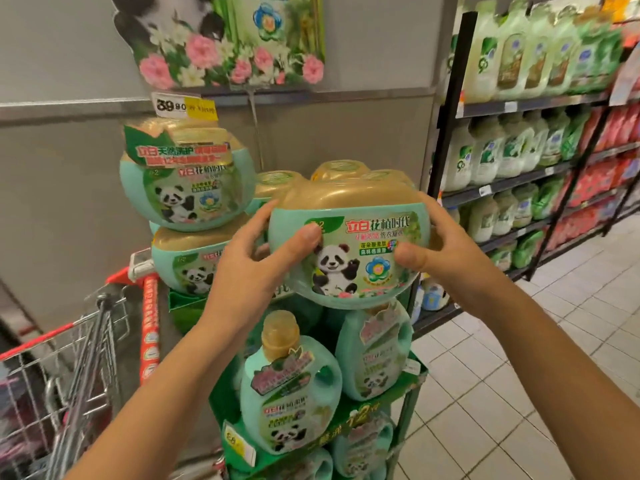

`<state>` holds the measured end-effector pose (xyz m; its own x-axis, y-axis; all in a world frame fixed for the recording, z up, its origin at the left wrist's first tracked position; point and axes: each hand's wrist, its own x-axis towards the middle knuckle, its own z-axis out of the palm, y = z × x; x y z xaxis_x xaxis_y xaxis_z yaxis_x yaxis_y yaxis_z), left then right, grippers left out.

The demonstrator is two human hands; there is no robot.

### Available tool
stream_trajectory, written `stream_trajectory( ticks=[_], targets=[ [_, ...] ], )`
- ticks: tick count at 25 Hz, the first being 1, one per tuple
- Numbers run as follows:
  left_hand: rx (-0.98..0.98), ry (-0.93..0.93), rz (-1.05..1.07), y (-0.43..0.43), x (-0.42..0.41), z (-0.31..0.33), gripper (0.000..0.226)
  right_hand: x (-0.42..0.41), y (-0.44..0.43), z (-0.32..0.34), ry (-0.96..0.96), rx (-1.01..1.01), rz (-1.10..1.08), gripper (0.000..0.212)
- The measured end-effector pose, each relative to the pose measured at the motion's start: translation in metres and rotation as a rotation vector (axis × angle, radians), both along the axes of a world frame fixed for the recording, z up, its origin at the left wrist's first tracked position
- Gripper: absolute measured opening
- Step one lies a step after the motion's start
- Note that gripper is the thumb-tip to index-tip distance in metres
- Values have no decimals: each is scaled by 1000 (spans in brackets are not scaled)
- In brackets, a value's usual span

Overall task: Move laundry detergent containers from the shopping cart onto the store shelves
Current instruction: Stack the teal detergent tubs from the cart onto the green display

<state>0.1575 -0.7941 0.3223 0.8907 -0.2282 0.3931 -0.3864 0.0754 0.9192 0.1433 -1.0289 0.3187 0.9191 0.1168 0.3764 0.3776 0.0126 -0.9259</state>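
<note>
My left hand (256,271) and right hand (441,249) clamp a tub (363,271) from either side, thumbs pressed onto its panda label and fingers curled behind. It is at the front of the stand's (346,422) top level, right above two bottles (291,393) on the tier below. I cannot tell whether it rests on anything. Two stacked tubs (188,181) sit at the left edge. The cart (86,341) stands left of the stand, and stocked shelves (519,105) run along the right.

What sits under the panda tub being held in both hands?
Below the tub, two green detergent jugs stand on the display shelf. The left jug shows its gold cap; the tub covers the top of the right jug, so contact cannot be judged.
</note>
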Motion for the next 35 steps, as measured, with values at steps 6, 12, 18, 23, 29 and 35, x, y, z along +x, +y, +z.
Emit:
stream_trajectory(
  ticks=[6,12,18,23,29,35],
  targets=[
    [22,-63,141,-37,61,24,65,92,-39,28,-112,-16,156,88],
    [74,-136,366,-56,114,53,41,186,-56,55,-168,-66,161,106],
    [158,-144,503,-60,145,42,56,247,-47,48,-118,-71,307,108],
    [261,-151,619,-55,151,30,58,266,-45,48,-108,-147,371,106],
    [301,-215,827,-61,144,15,67,276,-47,52,-125,-269,378,94],
    [395,-134,1049,-75,105,-63,73,276,-46,50,-157,-283,366,91]
  ],
)
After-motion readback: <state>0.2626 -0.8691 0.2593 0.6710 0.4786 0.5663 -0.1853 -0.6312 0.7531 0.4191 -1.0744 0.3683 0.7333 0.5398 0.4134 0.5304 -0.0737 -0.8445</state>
